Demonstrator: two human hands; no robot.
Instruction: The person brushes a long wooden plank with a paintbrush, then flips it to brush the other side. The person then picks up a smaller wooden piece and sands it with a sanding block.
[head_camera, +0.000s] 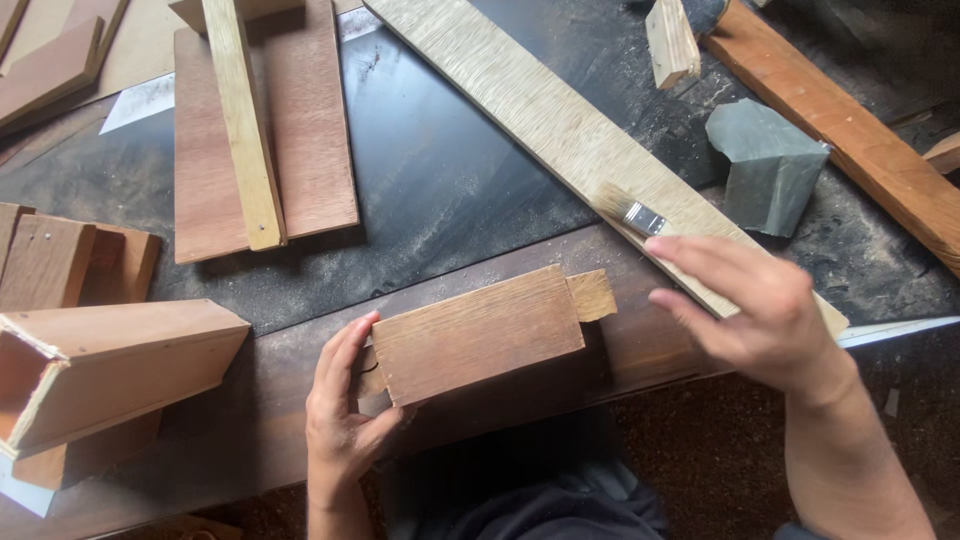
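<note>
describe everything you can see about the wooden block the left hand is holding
The wooden block is a brown rectangular piece with visible grain and a paler, narrower tongue sticking out of its right end. It lies tilted, right end higher in the picture, near the front edge of the dark workbench. The left hand grips its left end, thumb along the front edge. The right hand, holding a paintbrush, does not touch it.

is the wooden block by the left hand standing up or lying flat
Lying flat: the wooden block rests on its broad face, left hand gripping its end.
</note>
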